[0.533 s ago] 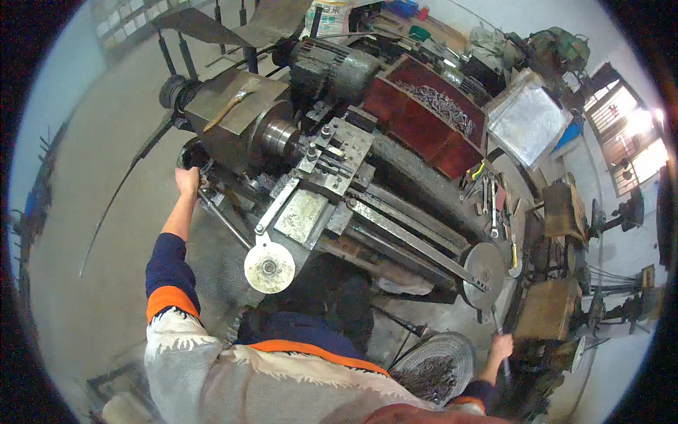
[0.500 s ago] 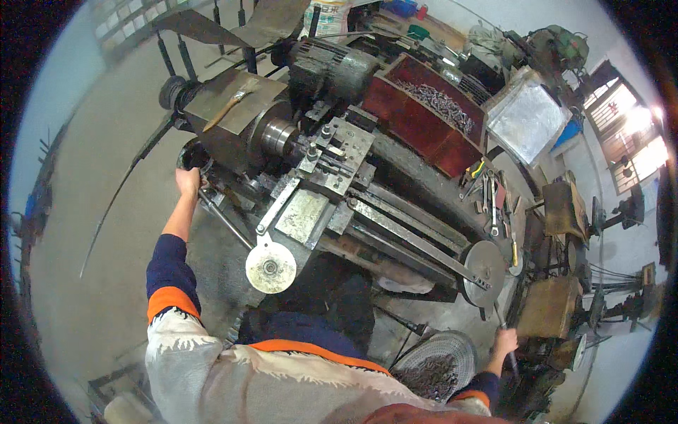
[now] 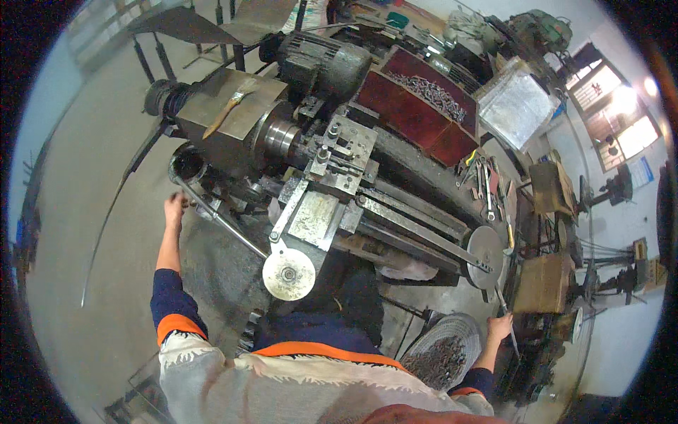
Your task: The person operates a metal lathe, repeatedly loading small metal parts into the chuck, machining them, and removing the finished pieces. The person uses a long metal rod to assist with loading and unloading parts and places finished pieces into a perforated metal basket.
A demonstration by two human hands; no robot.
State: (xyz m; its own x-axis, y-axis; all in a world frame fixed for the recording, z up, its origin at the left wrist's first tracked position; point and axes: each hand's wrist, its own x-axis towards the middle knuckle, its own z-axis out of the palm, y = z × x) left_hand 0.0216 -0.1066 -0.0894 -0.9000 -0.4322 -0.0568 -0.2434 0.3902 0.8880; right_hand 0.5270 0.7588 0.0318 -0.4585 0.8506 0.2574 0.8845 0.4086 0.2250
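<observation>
Below the grey disc (image 3: 487, 258), the right hand (image 3: 499, 327) grips a slanting lever (image 3: 502, 299); the left hand (image 3: 175, 210), half-open, hangs below a round black housing (image 3: 188, 164).

- Lever (image 3: 502, 302): smooth metal
- Bar (image 3: 239, 234): smooth, shiny metal
- Chuck (image 3: 282, 136): glossy, polished metal
- Motor (image 3: 323, 63): dull, ribbed metal
- Brush (image 3: 223, 116): wooden handle
- Disc (image 3: 289, 274): stained, matt metal
- Sleeve (image 3: 173, 297): matt cloth
- Small parts (image 3: 429, 97): shiny metal

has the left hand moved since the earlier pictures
Yes: judged against the headstock, the left hand has shifted down and slightly left in the view, away from the black cup.
</observation>
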